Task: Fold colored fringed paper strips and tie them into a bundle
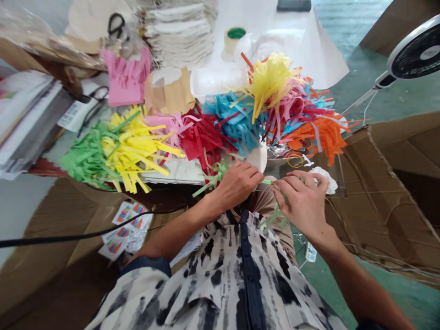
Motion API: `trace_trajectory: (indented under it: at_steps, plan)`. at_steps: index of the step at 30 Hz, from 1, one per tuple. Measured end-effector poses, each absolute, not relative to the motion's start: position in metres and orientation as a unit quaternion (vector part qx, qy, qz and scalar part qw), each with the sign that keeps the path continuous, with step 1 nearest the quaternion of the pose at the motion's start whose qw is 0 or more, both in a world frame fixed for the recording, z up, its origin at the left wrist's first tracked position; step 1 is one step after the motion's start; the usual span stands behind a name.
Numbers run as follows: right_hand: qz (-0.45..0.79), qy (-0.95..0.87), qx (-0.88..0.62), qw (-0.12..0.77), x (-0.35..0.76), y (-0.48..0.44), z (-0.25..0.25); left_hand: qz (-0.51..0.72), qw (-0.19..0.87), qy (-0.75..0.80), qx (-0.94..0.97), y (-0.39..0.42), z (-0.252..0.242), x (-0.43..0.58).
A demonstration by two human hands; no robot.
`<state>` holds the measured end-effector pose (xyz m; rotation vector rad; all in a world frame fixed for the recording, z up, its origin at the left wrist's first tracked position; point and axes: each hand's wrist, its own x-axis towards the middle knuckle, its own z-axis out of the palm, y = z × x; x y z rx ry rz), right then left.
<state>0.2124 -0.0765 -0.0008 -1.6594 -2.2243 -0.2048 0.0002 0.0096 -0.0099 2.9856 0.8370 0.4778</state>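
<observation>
Between my hands, in front of my lap, stretches a pale green paper tassel (217, 174) with its middle drawn into a narrow twisted band. My left hand (238, 182) is closed around one side, the fringe spilling out past it to the left. At the other end of the band, the fingers of my right hand (302, 199) pinch the paper, and more green strips hang below them. Just beyond, along the table's front edge, lie fringed paper bunches: green (87, 153), yellow (134, 146), red (202, 137) and blue (233, 117).
A mixed pile with an orange tassel (321, 135) lies at the right. Behind are pink paper (128, 75), black-handled scissors (116, 25), a tape roll (234, 39) and stacked white bundles (180, 32). A fan (417, 50) and an open cardboard box (385, 197) stand right.
</observation>
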Motion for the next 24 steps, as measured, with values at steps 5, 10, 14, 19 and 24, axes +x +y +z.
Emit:
trace_trajectory:
  at_steps: [5,10,14,19,24]
  plan:
    - [-0.063,-0.777,-0.602,0.173,0.214,-0.073,-0.007,0.152,0.044,0.285,0.945,0.013,-0.007,-0.002]
    - [-0.041,-0.756,-0.633,0.160,0.213,-0.072,-0.005,0.160,0.111,0.314,0.929,0.021,-0.005,-0.013]
    - [-0.019,-0.744,-0.651,0.149,0.211,-0.068,-0.001,0.151,0.181,0.359,0.903,0.027,-0.001,-0.020]
    - [-0.017,-0.746,-0.644,0.167,0.213,-0.066,-0.001,0.164,0.157,0.362,0.904,0.024,-0.001,-0.019]
    - [-0.087,-0.793,-0.571,0.195,0.206,-0.081,-0.011,0.206,0.036,0.283,0.936,-0.002,-0.013,-0.017]
